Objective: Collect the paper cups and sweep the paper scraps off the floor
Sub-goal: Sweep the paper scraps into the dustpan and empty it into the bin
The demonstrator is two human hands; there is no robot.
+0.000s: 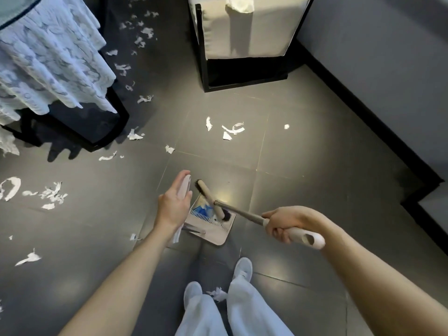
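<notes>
paper scraps (232, 130), thin torn curly white bits, lie scattered on the smooth dark tile ahead and left of the dustpan (218, 236), one clump behind it. right hand (283, 225) grips the broom (242, 213), its bristle head over the dustpan; left hand (172, 204) holds the dustpan's upright handle. risk: fast strokes scatter the light scraps or snag them in the dustpan's comb teeth, and tilting spills the blue contents.

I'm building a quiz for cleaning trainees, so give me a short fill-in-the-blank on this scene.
The right hand grips the handle of the ____.
The left hand holds the handle of the ____.
One paper scrap lies between the person's two ____.
Missing words: broom, dustpan, shoes.
</notes>
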